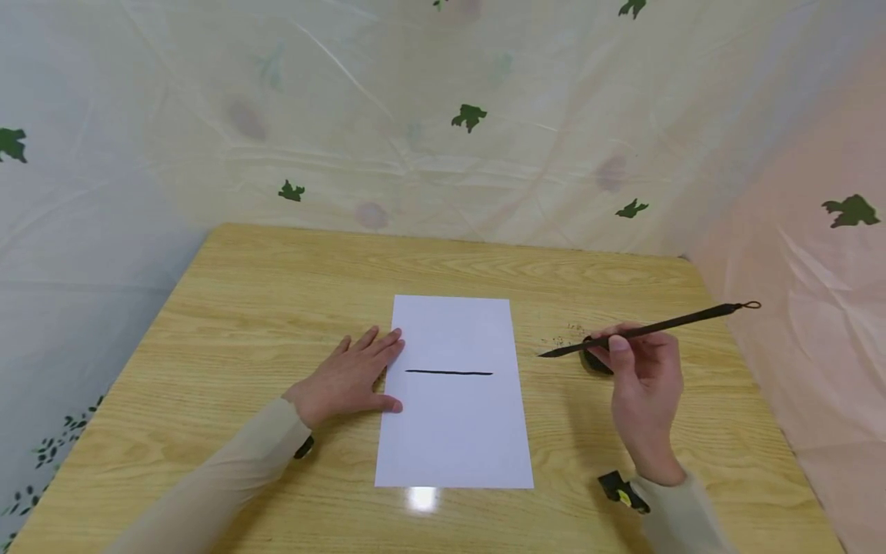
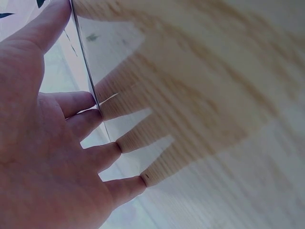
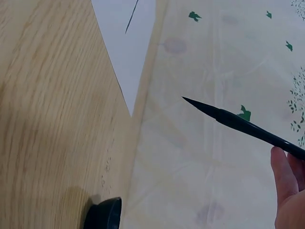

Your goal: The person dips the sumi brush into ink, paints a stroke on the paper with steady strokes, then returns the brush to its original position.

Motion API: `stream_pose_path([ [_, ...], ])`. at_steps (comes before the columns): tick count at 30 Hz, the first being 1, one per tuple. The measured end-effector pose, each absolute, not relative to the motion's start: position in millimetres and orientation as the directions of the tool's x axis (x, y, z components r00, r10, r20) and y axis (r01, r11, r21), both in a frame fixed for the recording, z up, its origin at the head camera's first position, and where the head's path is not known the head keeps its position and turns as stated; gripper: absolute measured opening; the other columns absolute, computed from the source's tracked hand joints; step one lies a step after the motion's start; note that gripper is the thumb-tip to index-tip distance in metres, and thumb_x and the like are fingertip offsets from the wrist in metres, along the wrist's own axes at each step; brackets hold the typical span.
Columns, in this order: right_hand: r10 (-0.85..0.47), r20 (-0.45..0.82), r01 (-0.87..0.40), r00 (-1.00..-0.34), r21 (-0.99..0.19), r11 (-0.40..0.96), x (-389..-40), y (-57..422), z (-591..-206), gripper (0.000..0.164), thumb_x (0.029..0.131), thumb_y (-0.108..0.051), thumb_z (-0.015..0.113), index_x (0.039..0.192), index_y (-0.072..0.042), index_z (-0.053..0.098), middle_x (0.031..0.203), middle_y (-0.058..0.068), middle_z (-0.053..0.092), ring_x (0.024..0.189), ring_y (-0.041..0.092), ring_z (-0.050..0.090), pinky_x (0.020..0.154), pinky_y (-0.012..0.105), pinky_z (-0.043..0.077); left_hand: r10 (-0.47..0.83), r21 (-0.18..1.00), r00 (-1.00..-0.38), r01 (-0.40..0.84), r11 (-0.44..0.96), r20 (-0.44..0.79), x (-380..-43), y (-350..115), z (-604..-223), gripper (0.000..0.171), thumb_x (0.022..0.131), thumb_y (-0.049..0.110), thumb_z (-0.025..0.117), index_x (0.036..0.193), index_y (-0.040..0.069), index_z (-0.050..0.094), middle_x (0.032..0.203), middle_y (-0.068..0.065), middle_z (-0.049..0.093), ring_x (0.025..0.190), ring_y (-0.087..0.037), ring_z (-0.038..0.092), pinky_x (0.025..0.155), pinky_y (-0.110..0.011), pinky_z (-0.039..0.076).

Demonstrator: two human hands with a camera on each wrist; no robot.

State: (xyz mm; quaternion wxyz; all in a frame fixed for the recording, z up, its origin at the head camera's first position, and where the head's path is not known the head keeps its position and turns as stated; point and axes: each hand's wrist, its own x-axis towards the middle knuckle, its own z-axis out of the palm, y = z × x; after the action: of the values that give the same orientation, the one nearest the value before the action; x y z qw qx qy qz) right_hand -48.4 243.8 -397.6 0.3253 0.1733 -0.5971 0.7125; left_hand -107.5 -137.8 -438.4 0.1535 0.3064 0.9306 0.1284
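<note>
A sheet of white paper [image 1: 453,442] lies on the wooden table, with one black horizontal stroke [image 1: 448,372] across its middle. My left hand [image 1: 346,381] rests at the paper's left edge, fingers spread and straight, fingertips touching the sheet. In my right hand [image 1: 644,396] I hold a dark writing brush [image 1: 681,318], gripped around its handle. Its black pointed tip [image 3: 198,103] is in the air to the right of the paper, apart from it. A small black ink pot [image 1: 595,362] stands on the table, partly hidden behind the right hand.
Small dark specks [image 1: 557,340] mark the table [image 1: 277,261] just left of the ink pot. Pale cloth [image 1: 388,100] with green bird shapes hangs behind the table and at both sides. Each wrist carries a small black device [image 1: 623,492].
</note>
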Motion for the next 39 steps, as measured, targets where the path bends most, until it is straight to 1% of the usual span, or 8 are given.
stream_pose_path([
  [4, 0.279, 0.636, -0.681, -0.719, -0.724, -0.106, -46, 251, -396, 0.020, 0.099, 0.019, 0.048, 0.119, 0.021, 0.049, 0.103, 0.023, 0.066, 0.096, 0.031, 0.071, 0.084, 0.034, 0.061, 0.611, 0.332, -0.764, 0.532, 0.779, -0.208, -107, -138, -438, 0.099, 0.091, 0.058, 0.072, 0.163, 0.006, 0.029, 0.171, -0.009, 0.022, 0.157, -0.042, 0.014, 0.117, -0.072, 0.017],
  [17, 0.347, 0.682, -0.748, -0.643, -0.658, -0.093, -41, 281, -388, 0.022, 0.096, 0.021, 0.052, 0.118, 0.025, 0.049, 0.101, 0.029, 0.067, 0.092, 0.033, 0.072, 0.082, 0.034, 0.061, 0.607, 0.334, -0.766, 0.527, 0.781, -0.211, -108, -137, -439, 0.099, 0.091, 0.059, 0.072, 0.163, 0.006, 0.029, 0.171, -0.009, 0.022, 0.156, -0.042, 0.014, 0.117, -0.071, 0.017],
  [22, 0.360, 0.694, -0.771, -0.624, -0.620, -0.141, -39, 290, -384, 0.023, 0.096, 0.023, 0.052, 0.117, 0.026, 0.047, 0.100, 0.031, 0.066, 0.093, 0.035, 0.071, 0.083, 0.036, 0.061, 0.602, 0.334, -0.770, 0.522, 0.785, -0.211, -108, -137, -439, 0.099, 0.091, 0.058, 0.073, 0.163, 0.007, 0.030, 0.171, -0.009, 0.023, 0.157, -0.042, 0.013, 0.118, -0.071, 0.017],
  [28, 0.365, 0.701, -0.779, -0.613, -0.614, -0.128, -38, 303, -382, 0.023, 0.094, 0.024, 0.053, 0.116, 0.027, 0.047, 0.100, 0.032, 0.066, 0.093, 0.036, 0.072, 0.086, 0.035, 0.060, 0.599, 0.337, -0.775, 0.519, 0.785, -0.203, -108, -137, -440, 0.099, 0.090, 0.058, 0.074, 0.163, 0.007, 0.030, 0.171, -0.008, 0.023, 0.157, -0.042, 0.013, 0.117, -0.071, 0.017],
  [31, 0.357, 0.711, -0.780, -0.606, -0.619, -0.091, -38, 310, -383, 0.023, 0.093, 0.024, 0.054, 0.115, 0.027, 0.049, 0.101, 0.031, 0.067, 0.094, 0.034, 0.073, 0.089, 0.034, 0.059, 0.600, 0.339, -0.775, 0.519, 0.784, -0.200, -108, -138, -439, 0.099, 0.090, 0.058, 0.074, 0.163, 0.007, 0.031, 0.171, -0.008, 0.023, 0.157, -0.042, 0.013, 0.118, -0.071, 0.017],
  [35, 0.323, 0.745, -0.779, -0.584, -0.626, 0.034, -40, 319, -385, 0.021, 0.093, 0.023, 0.056, 0.113, 0.027, 0.052, 0.102, 0.029, 0.068, 0.096, 0.030, 0.074, 0.092, 0.030, 0.057, 0.603, 0.341, -0.774, 0.523, 0.781, -0.194, -108, -137, -440, 0.099, 0.090, 0.058, 0.073, 0.163, 0.006, 0.032, 0.171, -0.009, 0.024, 0.157, -0.042, 0.013, 0.117, -0.071, 0.018],
  [37, 0.300, 0.764, -0.772, -0.571, -0.624, 0.121, -40, 321, -385, 0.020, 0.093, 0.023, 0.057, 0.112, 0.027, 0.053, 0.103, 0.029, 0.069, 0.098, 0.027, 0.074, 0.093, 0.028, 0.056, 0.603, 0.342, -0.774, 0.523, 0.781, -0.194, -108, -137, -440, 0.099, 0.090, 0.058, 0.074, 0.163, 0.006, 0.032, 0.171, -0.009, 0.024, 0.157, -0.042, 0.013, 0.117, -0.071, 0.018],
  [39, 0.276, 0.775, -0.739, -0.569, -0.629, 0.242, -39, 323, -384, 0.019, 0.093, 0.021, 0.059, 0.111, 0.026, 0.056, 0.104, 0.025, 0.071, 0.098, 0.023, 0.074, 0.092, 0.025, 0.056, 0.603, 0.342, -0.774, 0.522, 0.781, -0.195, -108, -137, -440, 0.098, 0.090, 0.058, 0.074, 0.163, 0.006, 0.032, 0.171, -0.009, 0.024, 0.157, -0.042, 0.013, 0.117, -0.071, 0.018],
])
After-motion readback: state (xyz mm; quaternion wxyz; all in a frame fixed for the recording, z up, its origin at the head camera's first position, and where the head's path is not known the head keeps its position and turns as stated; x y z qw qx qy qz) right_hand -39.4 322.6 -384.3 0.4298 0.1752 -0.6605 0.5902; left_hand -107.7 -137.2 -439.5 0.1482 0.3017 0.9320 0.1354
